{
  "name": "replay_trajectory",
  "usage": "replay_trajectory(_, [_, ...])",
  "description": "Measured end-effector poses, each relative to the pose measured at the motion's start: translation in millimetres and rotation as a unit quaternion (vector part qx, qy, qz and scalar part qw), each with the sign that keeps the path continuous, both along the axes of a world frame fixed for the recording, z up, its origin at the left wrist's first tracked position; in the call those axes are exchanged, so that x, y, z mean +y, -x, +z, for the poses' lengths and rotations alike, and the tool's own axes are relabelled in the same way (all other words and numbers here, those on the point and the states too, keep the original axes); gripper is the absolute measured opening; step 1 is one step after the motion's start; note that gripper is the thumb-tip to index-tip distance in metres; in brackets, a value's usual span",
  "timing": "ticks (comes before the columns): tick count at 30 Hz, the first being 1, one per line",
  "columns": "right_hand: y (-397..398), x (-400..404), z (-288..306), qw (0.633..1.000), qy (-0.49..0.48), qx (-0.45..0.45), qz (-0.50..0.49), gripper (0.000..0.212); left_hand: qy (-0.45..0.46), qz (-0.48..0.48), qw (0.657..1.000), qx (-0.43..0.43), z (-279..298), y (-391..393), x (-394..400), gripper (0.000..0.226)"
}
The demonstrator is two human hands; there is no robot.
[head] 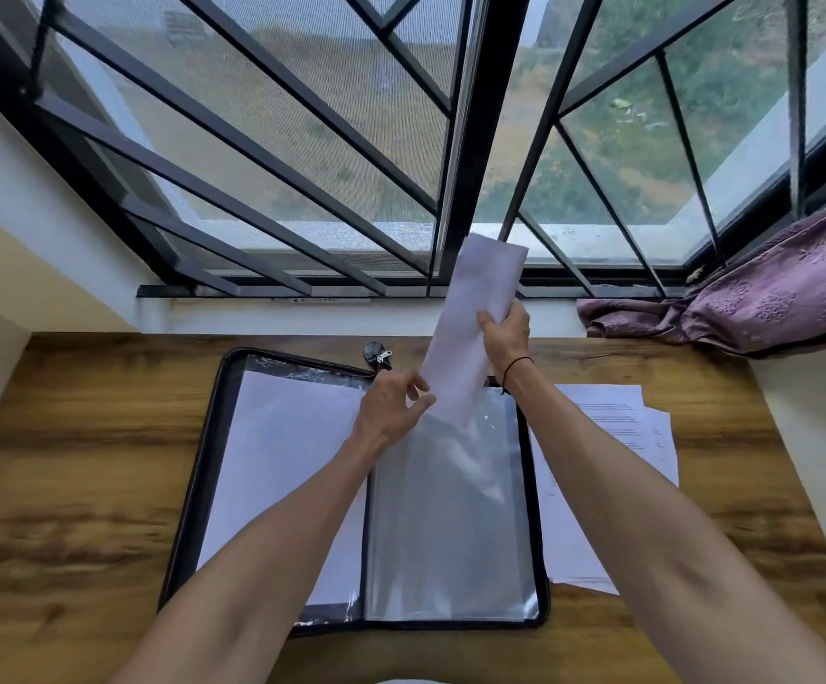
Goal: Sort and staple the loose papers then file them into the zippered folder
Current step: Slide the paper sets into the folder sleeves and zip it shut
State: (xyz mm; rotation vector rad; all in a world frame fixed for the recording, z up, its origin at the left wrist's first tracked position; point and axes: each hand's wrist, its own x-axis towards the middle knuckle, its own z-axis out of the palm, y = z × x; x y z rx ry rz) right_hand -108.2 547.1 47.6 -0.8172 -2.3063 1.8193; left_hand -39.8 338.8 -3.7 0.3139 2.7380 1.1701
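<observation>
Above open zippered folder (213,461): right hand (504,333) gripping paper sheaf (475,328), long axis slanting down into clear sleeve (450,510); left hand (391,412) pinching sleeve mouth.

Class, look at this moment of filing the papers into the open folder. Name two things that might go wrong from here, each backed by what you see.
1. The right hand grips the held papers at mid-length only, so their lower edge may buckle or catch at the clear sleeve mouth, which the left hand seems to be opening.
2. The loose papers lie fanned beside the zippered folder; the right forearm could sweep them out of order.
</observation>
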Motion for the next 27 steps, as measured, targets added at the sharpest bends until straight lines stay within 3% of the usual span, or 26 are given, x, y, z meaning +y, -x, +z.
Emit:
replay_trajectory(3, [-4.7,1.5,-4.6,0.999,-0.001,-0.029,0.037,0.026,-0.028,0.004,1.000,0.001,0.2,5.1,-0.6,0.023])
replay_trajectory(6, [-8.7,5.1,-9.6,0.992,0.030,-0.064,0.102,0.032,-0.090,0.066,0.994,-0.020,4.0,9.2,-1.1,0.030])
replay_trajectory(9, [-14.7,9.4,-10.3,0.975,0.079,-0.094,0.185,0.037,-0.143,0.114,0.979,-0.092,6.8,15.1,-5.8,0.033])
replay_trajectory(12, [-18.7,12.4,-7.5,0.961,0.113,-0.117,0.223,0.042,-0.182,0.089,0.963,-0.180,5.6,22.2,-8.7,0.036])
replay_trajectory(15, [-18.3,13.0,-8.3,0.946,0.136,-0.136,0.260,0.065,-0.240,0.064,0.941,-0.230,10.9,28.2,-5.2,0.026])
replay_trajectory(18, [-17.1,10.4,-9.5,0.933,0.123,-0.159,0.300,0.073,-0.231,0.079,0.943,-0.225,8.4,36.6,-2.3,0.013])
replay_trajectory(20, [-15.2,3.9,-8.2,0.933,0.037,-0.173,0.315,0.072,-0.203,0.105,0.951,-0.207,4.8,40.8,-1.9,0.013])
replay_trajectory(23, [-15.9,-8.9,-6.7,0.923,-0.210,-0.120,0.301,0.079,-0.195,0.132,0.953,-0.189,9.8,40.8,-0.9,0.016])
replay_trajectory(27, [-26.7,-35.6,2.4,0.912,-0.346,-0.049,0.212,0.106,-0.202,0.129,0.953,-0.184,14.2,40.3,-0.1,0.020])
